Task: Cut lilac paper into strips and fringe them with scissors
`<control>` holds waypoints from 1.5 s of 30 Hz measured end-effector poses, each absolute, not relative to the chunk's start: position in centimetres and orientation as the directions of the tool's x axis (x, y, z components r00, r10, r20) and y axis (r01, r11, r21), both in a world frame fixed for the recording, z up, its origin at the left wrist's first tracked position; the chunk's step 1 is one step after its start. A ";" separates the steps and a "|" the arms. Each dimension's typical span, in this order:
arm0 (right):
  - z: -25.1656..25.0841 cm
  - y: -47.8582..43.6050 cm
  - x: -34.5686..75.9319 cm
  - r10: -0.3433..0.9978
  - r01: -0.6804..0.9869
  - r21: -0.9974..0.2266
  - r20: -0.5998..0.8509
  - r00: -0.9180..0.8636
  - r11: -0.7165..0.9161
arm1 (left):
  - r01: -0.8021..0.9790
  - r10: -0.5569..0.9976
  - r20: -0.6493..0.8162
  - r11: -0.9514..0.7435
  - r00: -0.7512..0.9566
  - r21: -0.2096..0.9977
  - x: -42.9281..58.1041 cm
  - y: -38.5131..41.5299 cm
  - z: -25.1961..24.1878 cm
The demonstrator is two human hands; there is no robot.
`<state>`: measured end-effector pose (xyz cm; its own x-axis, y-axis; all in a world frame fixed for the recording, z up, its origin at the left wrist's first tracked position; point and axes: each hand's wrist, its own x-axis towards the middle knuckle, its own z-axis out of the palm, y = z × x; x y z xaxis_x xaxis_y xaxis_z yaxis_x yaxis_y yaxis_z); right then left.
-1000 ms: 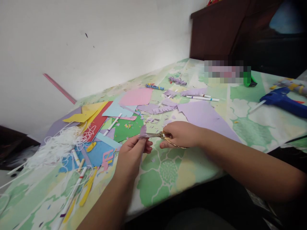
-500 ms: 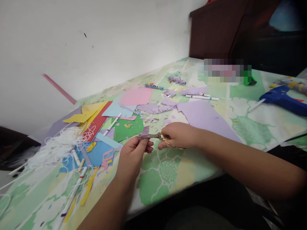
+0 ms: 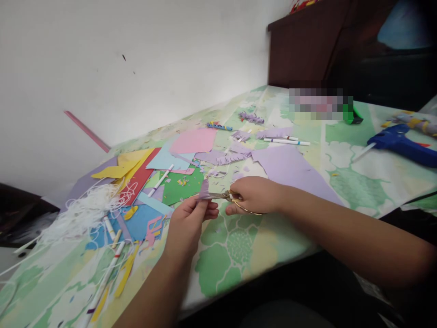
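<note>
In the head view, my left hand [image 3: 195,210] pinches the purple strip [image 3: 204,187] between thumb and fingers, over the near side of the bench [image 3: 215,269]. The strip stands up past the thumb. My right hand [image 3: 251,197] is curled around the handles of the scissors [image 3: 226,196], with the blades pointing left and meeting the strip; from here I can't tell whether they are fully closed.

I judge the cutting to be partway along. The strip looks ragged on its right edge, but its cuts are too small for me to count, so I can't say how much stays uncut. Beyond the right hand lie 3 fringes [image 3: 234,159] that look finished. The purple sheet [image 3: 293,168], beyond and right of that hand, is broad and unfringed, so there seems to be stock left.

My count: 1 strip, 1 pair of scissors, 3 loose fringes. Farther beyond the hands I see 1 purple roll [image 3: 251,117] and 1 blue roll [image 3: 219,126]. Sticks [image 3: 287,142] number at least 5: 2 beyond the right hand, 3 left of the left hand. Also left of that hand are 1 red sheet [image 3: 145,168] and 1 heap of string [image 3: 88,205]; just beyond it is 1 green sheet [image 3: 186,189]. Well right of the right hand rests 1 glue gun [image 3: 399,142]. The scraps [image 3: 213,173] are too many and tiny to count.
</note>
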<state>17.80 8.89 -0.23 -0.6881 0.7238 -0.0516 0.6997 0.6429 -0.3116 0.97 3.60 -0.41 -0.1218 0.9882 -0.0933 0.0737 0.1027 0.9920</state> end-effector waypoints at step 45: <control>-0.3 8.8 17.3 0.719 0.695 -0.301 -0.043 -0.694 0.653 | 0.149 0.987 -0.084 0.104 -0.138 0.983 1.3 3.3 0.2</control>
